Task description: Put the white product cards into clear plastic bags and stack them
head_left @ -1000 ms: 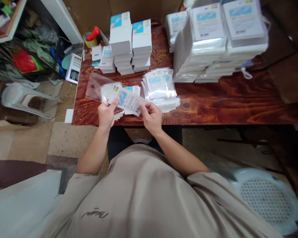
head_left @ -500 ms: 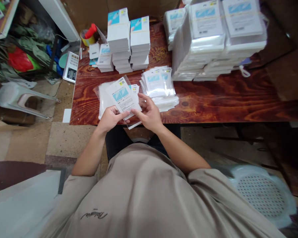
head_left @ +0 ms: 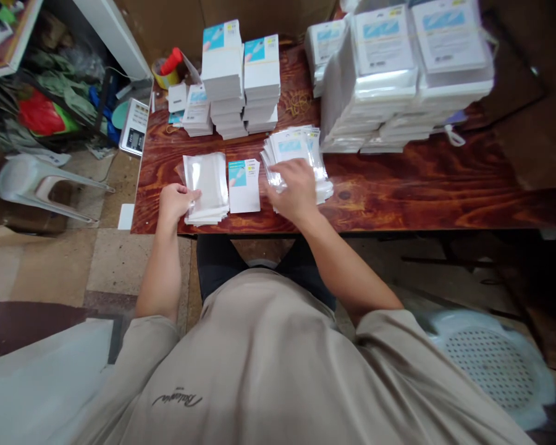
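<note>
Several flat, clear plastic sleeves (head_left: 209, 176), likely slippery and best edge-lifted, are touched by the left hand (head_left: 175, 201), pinch unclear, near the red-brown wooden table's (head_left: 398, 191) front-left corner, right hand (head_left: 295, 190) spread.

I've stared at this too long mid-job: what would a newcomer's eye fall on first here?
Probably the bulky piles of bagged cards, toward the back right of the wooden table. Then the tall, blue-marked card stacks, back left. In front, the left hand touches the clear bags and the right hand is over a smaller bagged-card stack.
</note>
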The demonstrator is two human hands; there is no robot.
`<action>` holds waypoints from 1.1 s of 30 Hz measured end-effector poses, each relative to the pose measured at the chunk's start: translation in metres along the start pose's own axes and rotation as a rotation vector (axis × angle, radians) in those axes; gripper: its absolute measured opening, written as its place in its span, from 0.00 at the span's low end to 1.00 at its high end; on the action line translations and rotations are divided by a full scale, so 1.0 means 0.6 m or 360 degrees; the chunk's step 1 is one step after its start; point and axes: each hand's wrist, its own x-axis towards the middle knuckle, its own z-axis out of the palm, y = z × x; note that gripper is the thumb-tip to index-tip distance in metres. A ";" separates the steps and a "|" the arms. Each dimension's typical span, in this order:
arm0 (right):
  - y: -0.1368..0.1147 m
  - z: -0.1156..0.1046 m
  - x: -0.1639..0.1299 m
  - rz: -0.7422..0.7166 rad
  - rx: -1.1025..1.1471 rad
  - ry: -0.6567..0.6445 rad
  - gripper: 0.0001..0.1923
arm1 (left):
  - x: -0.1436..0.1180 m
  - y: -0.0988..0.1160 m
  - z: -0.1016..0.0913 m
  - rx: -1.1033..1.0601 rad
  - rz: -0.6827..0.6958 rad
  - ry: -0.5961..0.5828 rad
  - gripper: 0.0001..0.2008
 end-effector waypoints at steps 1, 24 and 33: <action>-0.019 0.000 0.000 -0.0209 0.0013 -0.0195 0.19 | 0.000 0.001 -0.002 0.0004 0.0024 -0.0005 0.16; -0.072 -0.040 -0.077 0.0965 0.1695 0.0126 0.19 | -0.089 0.091 0.044 -0.1556 -0.0037 0.0081 0.18; -0.091 0.004 -0.078 0.1100 0.1754 0.0621 0.23 | -0.140 0.116 0.070 -0.1777 -0.0097 -0.0037 0.26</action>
